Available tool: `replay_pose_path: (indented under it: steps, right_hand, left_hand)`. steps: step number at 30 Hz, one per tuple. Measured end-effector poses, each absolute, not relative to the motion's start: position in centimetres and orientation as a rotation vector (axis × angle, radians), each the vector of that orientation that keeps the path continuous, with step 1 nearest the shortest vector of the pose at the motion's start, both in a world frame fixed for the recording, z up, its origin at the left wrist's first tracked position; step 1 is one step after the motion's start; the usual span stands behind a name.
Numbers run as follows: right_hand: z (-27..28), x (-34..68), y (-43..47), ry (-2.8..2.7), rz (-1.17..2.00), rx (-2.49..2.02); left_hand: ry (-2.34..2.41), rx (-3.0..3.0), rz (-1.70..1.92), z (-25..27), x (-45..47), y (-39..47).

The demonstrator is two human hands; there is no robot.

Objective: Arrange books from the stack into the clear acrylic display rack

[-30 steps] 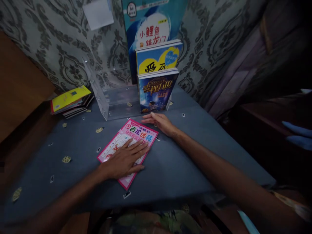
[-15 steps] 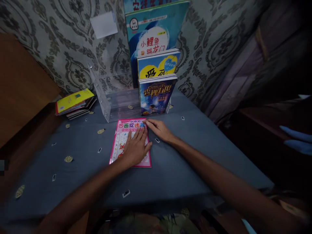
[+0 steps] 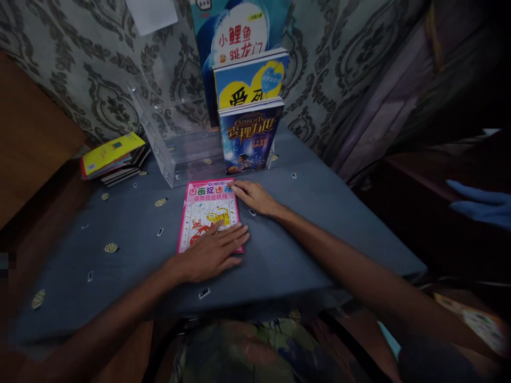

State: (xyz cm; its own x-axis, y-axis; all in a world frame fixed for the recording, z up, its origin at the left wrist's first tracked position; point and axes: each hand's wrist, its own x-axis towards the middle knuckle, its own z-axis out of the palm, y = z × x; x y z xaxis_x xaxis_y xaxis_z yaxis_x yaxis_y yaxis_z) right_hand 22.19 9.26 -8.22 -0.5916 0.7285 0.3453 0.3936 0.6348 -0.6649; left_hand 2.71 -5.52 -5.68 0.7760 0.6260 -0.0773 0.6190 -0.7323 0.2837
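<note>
A pink-bordered picture book (image 3: pixel 209 205) lies flat on the blue tablecloth, its cover showing a red fox and a yellow tiger. My left hand (image 3: pixel 213 250) rests flat across the book's lower part, fingers stretched toward the right edge. At the upper right corner of the cover, my right hand (image 3: pixel 255 196) lies with its fingertips touching the edge. Just behind the book stands a clear acrylic rack (image 3: pixel 155 141). Its right side holds upright books: a dark blue one (image 3: pixel 251 135) in front, a blue and yellow one (image 3: pixel 251 80) and a taller teal one (image 3: pixel 241 29) behind.
A small stack of books with a yellow cover (image 3: pixel 114 154) on top lies at the table's back left. Patterned wallpaper and a white paper (image 3: pixel 154 13) are behind. Blue finger-like shapes (image 3: pixel 481 202) show at the far right, beyond the tablecloth (image 3: pixel 131 276).
My left hand has slid down the cover toward the near edge, uncovering the title and the tiger. My right hand stays at the upper right corner. The camera view has shifted slightly.
</note>
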Motion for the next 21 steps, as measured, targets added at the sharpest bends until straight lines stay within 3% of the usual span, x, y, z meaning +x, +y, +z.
replay_pose_path:
  steps: [5, 10, 21]
  right_hand:
    - [-8.2, 22.1, 8.9, -2.334, 0.595, -0.885]
    - [-8.4, 21.4, 7.5, -2.497, 0.397, -0.976]
    - [-9.0, 16.4, -3.0, -2.737, 0.377, -0.772]
  left_hand:
    - [0.889, 2.497, 0.14, -4.8, 1.2, -6.4]
    - [1.42, 2.294, 0.575, -6.2, -2.5, -1.5]
    - [1.667, 2.392, 0.499, -8.6, -4.2, 0.8]
